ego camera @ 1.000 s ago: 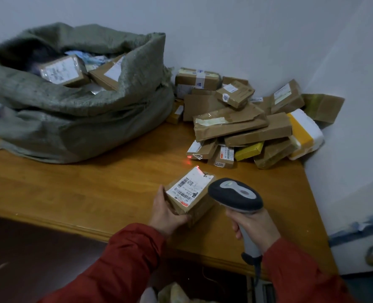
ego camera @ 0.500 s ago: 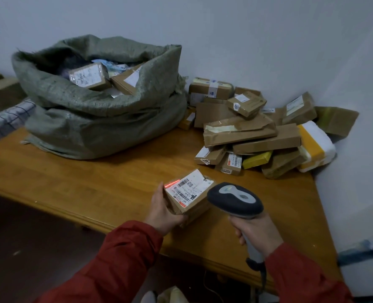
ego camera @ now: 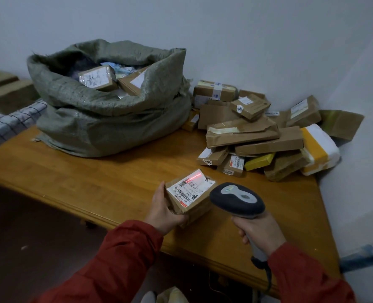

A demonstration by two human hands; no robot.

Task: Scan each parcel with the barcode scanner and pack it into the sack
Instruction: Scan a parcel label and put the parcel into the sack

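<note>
Your left hand (ego camera: 162,212) gripped the parcel (ego camera: 191,193) from its near-left side, thumb along the edge. It held the parcel near the front of the table (ego camera: 93,182) with the label (ego camera: 190,190) facing up. Whether the parcel rested on the top could not be told. Your right hand (ego camera: 260,230) was closed round the handle of the barcode scanner (ego camera: 237,200), whose head sat just right of the parcel.

The red scan line (ego camera: 194,177) lay at the far end of the label, only partly over the upper barcode. The step in hand was judged to be the scan itself. To do it well, you needed to tilt the scanner or the parcel until the line crossed every bar squarely, then hold both steady.

The sack (ego camera: 107,119) stood open at the far left, with parcels showing inside. The pile of parcels (ego camera: 257,136) lay at the far right, against the wall.
</note>
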